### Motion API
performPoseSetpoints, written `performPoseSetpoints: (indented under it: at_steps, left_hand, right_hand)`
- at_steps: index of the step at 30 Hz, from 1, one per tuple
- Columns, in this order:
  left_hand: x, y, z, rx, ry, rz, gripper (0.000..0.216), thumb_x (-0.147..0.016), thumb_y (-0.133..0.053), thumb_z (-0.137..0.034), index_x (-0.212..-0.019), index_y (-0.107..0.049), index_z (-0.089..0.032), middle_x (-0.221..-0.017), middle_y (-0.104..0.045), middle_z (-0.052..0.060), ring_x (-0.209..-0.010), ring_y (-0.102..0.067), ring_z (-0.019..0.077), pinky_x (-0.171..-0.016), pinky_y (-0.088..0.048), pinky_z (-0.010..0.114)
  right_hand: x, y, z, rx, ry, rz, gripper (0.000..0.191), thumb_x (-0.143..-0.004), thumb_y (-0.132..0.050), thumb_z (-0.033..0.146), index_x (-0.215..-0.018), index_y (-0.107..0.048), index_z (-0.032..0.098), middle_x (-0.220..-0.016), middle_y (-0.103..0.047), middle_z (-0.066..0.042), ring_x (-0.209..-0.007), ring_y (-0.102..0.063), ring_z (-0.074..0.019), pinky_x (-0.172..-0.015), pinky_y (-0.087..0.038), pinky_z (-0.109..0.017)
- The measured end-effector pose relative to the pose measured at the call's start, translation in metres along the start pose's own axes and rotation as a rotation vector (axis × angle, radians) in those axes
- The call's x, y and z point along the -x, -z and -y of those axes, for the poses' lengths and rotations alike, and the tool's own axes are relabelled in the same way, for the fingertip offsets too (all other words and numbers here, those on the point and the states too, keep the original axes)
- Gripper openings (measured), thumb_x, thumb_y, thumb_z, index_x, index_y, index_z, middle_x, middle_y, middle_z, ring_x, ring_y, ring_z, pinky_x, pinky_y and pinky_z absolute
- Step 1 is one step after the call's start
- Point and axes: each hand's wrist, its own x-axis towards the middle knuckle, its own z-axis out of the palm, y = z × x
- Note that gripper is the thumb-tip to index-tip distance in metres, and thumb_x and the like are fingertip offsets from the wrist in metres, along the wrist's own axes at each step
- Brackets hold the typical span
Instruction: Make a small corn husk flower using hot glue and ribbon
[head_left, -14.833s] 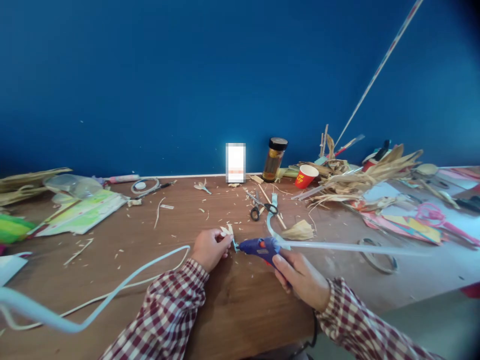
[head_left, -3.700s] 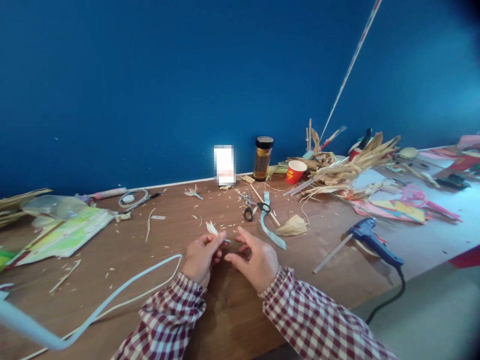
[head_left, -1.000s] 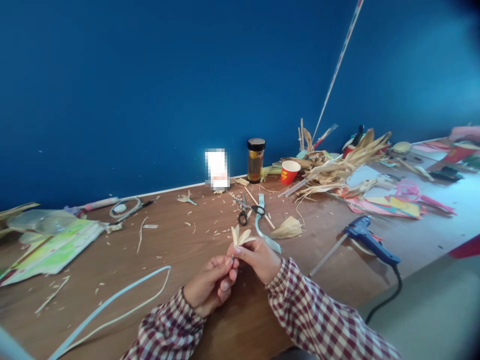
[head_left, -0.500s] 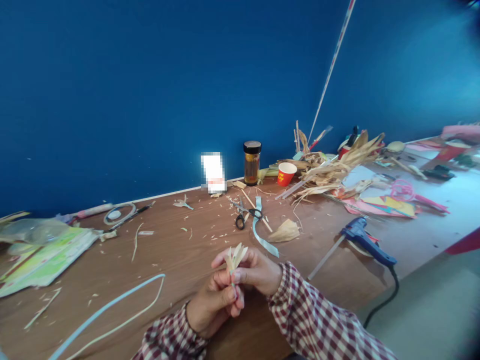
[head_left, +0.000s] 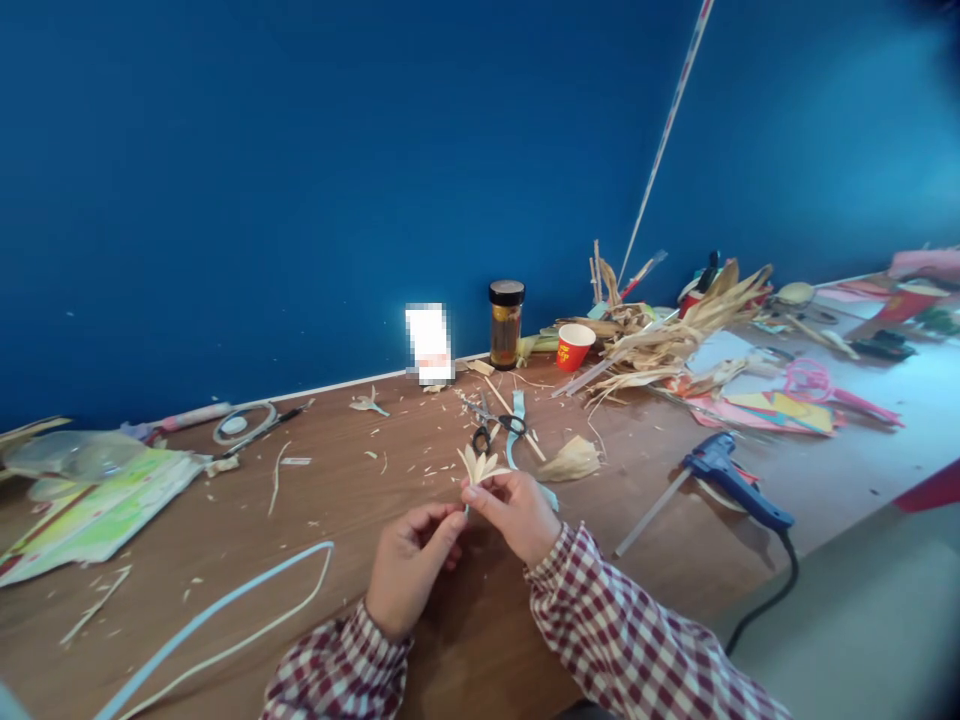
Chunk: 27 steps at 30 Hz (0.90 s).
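A small pale flower of corn husk [head_left: 480,466] stands upright between my hands, its petals fanned out at the top. My right hand [head_left: 516,512] pinches its base between thumb and fingers. Lower down, my left hand [head_left: 417,560] is closed at the short greenish stem, thumb against curled fingers; those fingertips are partly hidden. Just beyond the flower lie black-handled scissors [head_left: 481,439]. A light blue ribbon strip [head_left: 518,405] runs under them and partly behind my right hand. A dry husk piece [head_left: 571,460] rests to the right.
A blue glue gun [head_left: 739,480] with its cord lies at right. At the back stand a dark-lidded jar [head_left: 506,325] and a red paper cup [head_left: 575,348], beside a heap of dried husks [head_left: 675,340]. A blue strip [head_left: 217,612] curves at front left; husk scraps litter the table.
The flower has risen slightly and its petals spread wider. My left hand has shifted left and down the stem, so the hands are farther apart. The right hand keeps its pinch.
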Motion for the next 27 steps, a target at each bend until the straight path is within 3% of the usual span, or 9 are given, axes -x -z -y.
performPoseSetpoints:
  at_steps: [4, 10, 19, 27]
  left_hand:
    - [-0.0006, 0.001, 0.0021, -0.163, -0.027, 0.073, 0.025, -0.069, -0.064, -0.038, -0.069, -0.065, -0.013, -0.054, -0.061, 0.001, -0.046, -0.052, 0.0096, -0.046, -0.042, 0.019]
    - [0.0006, -0.0027, 0.0046, -0.135, -0.09, 0.064, 0.025, -0.071, -0.061, -0.036, -0.062, -0.059, -0.014, -0.054, -0.057, 0.0, -0.047, -0.05, 0.0082, -0.045, -0.039, 0.018]
    - [-0.0014, -0.0005, -0.002, 0.265, 0.261, 0.186, 0.028, -0.059, -0.073, -0.034, -0.061, -0.056, -0.012, -0.054, -0.059, -0.001, -0.039, -0.043, 0.0023, -0.037, -0.033, 0.013]
    - [0.0005, -0.0025, -0.0003, 0.443, 0.347, 0.271, 0.028, -0.059, -0.075, -0.032, -0.061, -0.056, -0.012, -0.05, -0.058, -0.002, -0.033, -0.04, 0.0001, -0.033, -0.029, 0.011]
  right_hand:
    - [0.0033, -0.0021, 0.0021, 0.153, 0.084, 0.006, 0.018, -0.072, -0.062, 0.033, -0.072, -0.063, 0.015, -0.066, -0.058, 0.0, -0.057, -0.049, -0.0104, -0.053, -0.04, -0.022]
    - [0.0044, -0.0033, -0.0024, 0.202, 0.087, -0.011, 0.019, -0.072, -0.061, 0.034, -0.071, -0.062, 0.016, -0.07, -0.061, 0.0, -0.06, -0.051, -0.0106, -0.056, -0.04, -0.022]
    - [0.0021, -0.0022, 0.0014, -0.031, -0.034, 0.09, 0.022, -0.071, -0.063, 0.036, -0.069, -0.062, 0.014, -0.059, -0.057, 0.002, -0.053, -0.048, -0.0088, -0.053, -0.038, -0.021]
    - [0.003, -0.0025, 0.0029, -0.166, -0.06, 0.15, 0.026, -0.068, -0.066, 0.039, -0.072, -0.062, 0.013, -0.061, -0.059, 0.001, -0.056, -0.053, -0.0095, -0.058, -0.043, -0.023]
